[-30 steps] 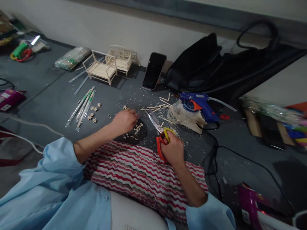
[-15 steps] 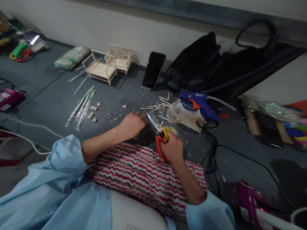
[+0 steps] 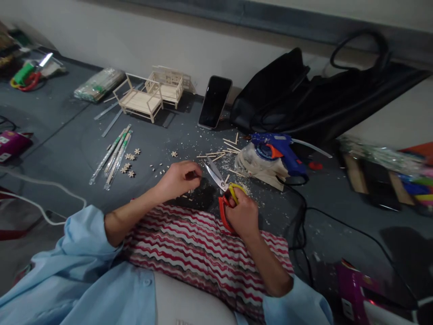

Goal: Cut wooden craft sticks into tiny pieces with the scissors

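My right hand [image 3: 242, 213] grips scissors [image 3: 223, 185] with one red and one yellow handle. The blades are parted and point up and left, toward the loose thin wooden sticks [image 3: 216, 155]. Just left of the blade tips is my left hand [image 3: 181, 179], its fingers curled and pinched together. Whatever it may hold is too small or hidden to see. Short cut wood pieces [image 3: 188, 197] lie below that hand. Left of it are tiny white pieces [image 3: 162, 172] and several wooden flower shapes [image 3: 130, 156].
Miniature wooden furniture [image 3: 140, 103] stands at the back, beside a leaning phone [image 3: 215, 101]. A blue glue gun [image 3: 282, 142] rests on a clear tub [image 3: 248, 159], its black cable [image 3: 301, 225] running right. A black bag [image 3: 287, 97] and wrapped stick packs [image 3: 113, 151] are nearby.
My left hand has turned and drawn its fingers into a pinch, moving slightly left; short wood pieces now show beneath it. The scissors stay in my right hand, almost unmoved.
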`<state>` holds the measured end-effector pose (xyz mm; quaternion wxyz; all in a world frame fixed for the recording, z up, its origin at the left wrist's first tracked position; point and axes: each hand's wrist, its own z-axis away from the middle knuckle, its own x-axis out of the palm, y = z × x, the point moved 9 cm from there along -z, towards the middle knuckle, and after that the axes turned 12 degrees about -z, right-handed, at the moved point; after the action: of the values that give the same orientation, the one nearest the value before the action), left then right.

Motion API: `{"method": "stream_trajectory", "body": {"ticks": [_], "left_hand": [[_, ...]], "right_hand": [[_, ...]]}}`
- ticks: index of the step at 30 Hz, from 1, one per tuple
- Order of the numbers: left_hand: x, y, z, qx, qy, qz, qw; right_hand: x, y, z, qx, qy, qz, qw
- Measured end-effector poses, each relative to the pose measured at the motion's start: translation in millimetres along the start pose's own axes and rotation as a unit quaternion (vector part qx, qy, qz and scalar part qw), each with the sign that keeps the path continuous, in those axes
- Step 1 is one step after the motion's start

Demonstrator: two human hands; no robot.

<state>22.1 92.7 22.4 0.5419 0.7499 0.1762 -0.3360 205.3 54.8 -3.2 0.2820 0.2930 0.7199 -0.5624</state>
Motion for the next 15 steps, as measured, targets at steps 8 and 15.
{"method": "stream_trajectory", "body": {"ticks": [8, 15], "left_hand": [[11.9, -10, 14, -0.162, -0.012, 0.415, 0.895], [11.9, -13, 14, -0.173, 0.016, 0.489, 0.855]], "right_hand": [[-5, -7, 4, -0.012, 0.009, -0.002, 1.000], [-5, -18, 6, -0.054, 0.003, 0.021, 0.998]]}}
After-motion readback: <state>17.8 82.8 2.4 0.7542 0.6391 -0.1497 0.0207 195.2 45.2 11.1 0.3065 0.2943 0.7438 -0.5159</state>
